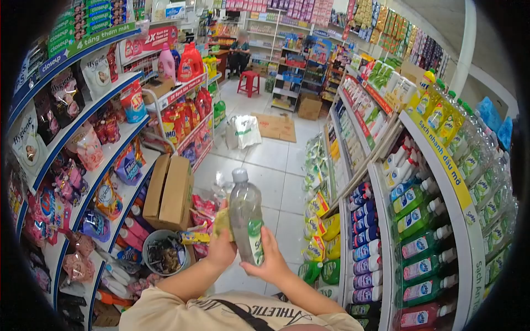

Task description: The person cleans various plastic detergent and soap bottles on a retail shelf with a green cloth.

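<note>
Clear plastic bottle (246, 218), both hands gripping.

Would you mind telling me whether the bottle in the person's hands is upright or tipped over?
Upright. The bottle stands with its grey cap on top, the right hand under it and the left hand beside it.

Counting things in the shop aisle

There are two bare hands, the left hand (221, 249) and the right hand (272, 263), and one clear plastic bottle with a grey cap (246, 222) between them. On the floor stand one tall brown cardboard box (170, 193), one round grey bucket (164, 252), one red plastic stool (249, 83) and one white plastic bag (245, 131).
</note>
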### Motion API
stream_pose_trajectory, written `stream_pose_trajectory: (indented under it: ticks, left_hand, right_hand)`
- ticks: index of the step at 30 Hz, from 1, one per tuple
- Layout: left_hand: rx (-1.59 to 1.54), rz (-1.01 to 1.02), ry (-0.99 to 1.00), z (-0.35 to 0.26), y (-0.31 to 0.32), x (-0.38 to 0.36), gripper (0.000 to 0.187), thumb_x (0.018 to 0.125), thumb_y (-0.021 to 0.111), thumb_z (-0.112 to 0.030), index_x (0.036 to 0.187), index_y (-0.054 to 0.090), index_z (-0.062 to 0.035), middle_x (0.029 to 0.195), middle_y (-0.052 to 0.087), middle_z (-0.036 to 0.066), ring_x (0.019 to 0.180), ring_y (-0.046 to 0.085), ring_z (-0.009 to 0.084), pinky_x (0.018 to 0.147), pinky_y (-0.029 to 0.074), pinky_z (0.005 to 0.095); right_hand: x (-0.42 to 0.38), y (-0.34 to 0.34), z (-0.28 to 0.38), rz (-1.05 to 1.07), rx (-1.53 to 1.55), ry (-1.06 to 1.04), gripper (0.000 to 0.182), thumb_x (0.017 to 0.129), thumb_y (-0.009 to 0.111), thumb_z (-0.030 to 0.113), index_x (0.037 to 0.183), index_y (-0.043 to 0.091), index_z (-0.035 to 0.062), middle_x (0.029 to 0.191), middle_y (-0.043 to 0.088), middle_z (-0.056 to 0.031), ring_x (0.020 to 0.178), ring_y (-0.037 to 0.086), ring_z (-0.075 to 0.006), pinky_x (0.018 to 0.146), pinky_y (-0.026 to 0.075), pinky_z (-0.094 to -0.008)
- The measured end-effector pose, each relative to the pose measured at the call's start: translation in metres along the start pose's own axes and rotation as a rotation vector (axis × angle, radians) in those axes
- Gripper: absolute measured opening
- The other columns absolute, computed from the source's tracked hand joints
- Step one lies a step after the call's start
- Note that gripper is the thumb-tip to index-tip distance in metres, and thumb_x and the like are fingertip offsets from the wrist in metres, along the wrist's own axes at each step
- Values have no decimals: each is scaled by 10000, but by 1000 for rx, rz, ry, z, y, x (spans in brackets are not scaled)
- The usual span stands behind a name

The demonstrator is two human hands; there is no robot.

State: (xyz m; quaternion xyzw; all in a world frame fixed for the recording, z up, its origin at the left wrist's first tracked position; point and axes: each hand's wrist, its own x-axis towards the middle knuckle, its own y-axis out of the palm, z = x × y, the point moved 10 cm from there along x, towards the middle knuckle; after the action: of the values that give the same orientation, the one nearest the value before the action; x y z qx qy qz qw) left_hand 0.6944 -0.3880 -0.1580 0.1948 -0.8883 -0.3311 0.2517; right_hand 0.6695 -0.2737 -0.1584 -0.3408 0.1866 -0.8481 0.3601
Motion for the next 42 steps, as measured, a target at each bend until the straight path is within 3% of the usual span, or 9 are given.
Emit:
stream_pose_trajectory:
  ticks: [9, 14, 22, 25, 30, 33, 36, 38, 42]
  left_hand:
    - [505, 434, 378, -20, 24, -12, 839, 851, 472, -483, 1396, 8, -47, 1407, 221, 138, 1279, 273, 273, 1053, 205, 401]
    - [482, 609, 12, 33, 31, -60, 995, 757, 572, -540, 1379, 25, 11, 1423, 148, 140, 1329, 109, 269, 1068, 103, 392]
    - [82, 356, 168, -56, 50, 8, 896, 730, 595, -572, 1373, 157, -128, 1278, 392, 137, 1092, 478, 227, 910, 420, 386]
    - [-528, 274, -386, -37, 56, 5, 802, 770, 555, -555, 1338, 235, -88, 1265, 406, 134, 1081, 486, 213, 915, 412, 405]
    - [716, 449, 447, -23, 66, -51, 787, 811, 479, -568, 1344, 207, -58, 1277, 397, 132, 1126, 451, 244, 954, 370, 392]
    - [400, 447, 139, -21, 66, -32, 860, 779, 485, -617, 1349, 187, -46, 1299, 372, 114, 1181, 396, 245, 981, 340, 381]
    - [399, 328, 554, -79, 48, -2, 930, 760, 471, -652, 1369, 127, -39, 1348, 298, 114, 1213, 354, 261, 1007, 304, 416]
    - [326, 169, 540, -107, 38, 16, 894, 772, 435, -661, 1360, 199, -31, 1339, 301, 130, 1211, 350, 284, 1009, 289, 426]
    - [1038, 186, 858, -148, 60, 8, 676, 811, 475, -560, 1155, 537, 19, 1310, 312, 230, 1177, 390, 341, 985, 290, 415]
  right_hand:
    - [-17, -1, -3, -52, 88, -112, 1075, 585, 774, 319, 1392, 109, 66, 1309, 269, -300, 1187, 335, -436, 974, 317, -424]
    - [-13, -31, -18, -109, 308, -28, 1111, 566, 778, 312, 1384, 77, 39, 1325, 252, -276, 1209, 311, -419, 994, 286, -426]
    - [-16, 8, 37, 185, 239, -274, 1100, 582, 771, 291, 1388, 62, 52, 1343, 220, -275, 1235, 281, -414, 1007, 275, -412]
    - [-12, 0, 37, 221, 247, -269, 1093, 591, 765, 295, 1390, 59, 55, 1352, 209, -267, 1238, 278, -411, 1010, 271, -408]
    - [-13, -16, 19, 153, 439, -118, 1077, 618, 733, 343, 1388, 48, 27, 1358, 215, -252, 1253, 258, -401, 1026, 236, -405]
    - [-5, -22, 37, 236, 347, -141, 1067, 636, 714, 353, 1384, 38, 3, 1379, 194, -243, 1278, 233, -366, 1035, 216, -392]
    - [-4, -2, 40, 453, 390, -86, 1072, 658, 691, 384, 1388, 6, 2, 1415, 136, -227, 1316, 175, -312, 1050, 181, -366]
    - [-8, 8, 43, 533, 567, -93, 1079, 669, 672, 422, 1390, -17, 8, 1432, 92, -214, 1330, 140, -283, 1058, 152, -350]
    - [-17, 22, 39, 616, 826, -51, 1092, 680, 642, 479, 1389, -45, 12, 1447, 47, -195, 1344, 88, -259, 1068, 106, -337]
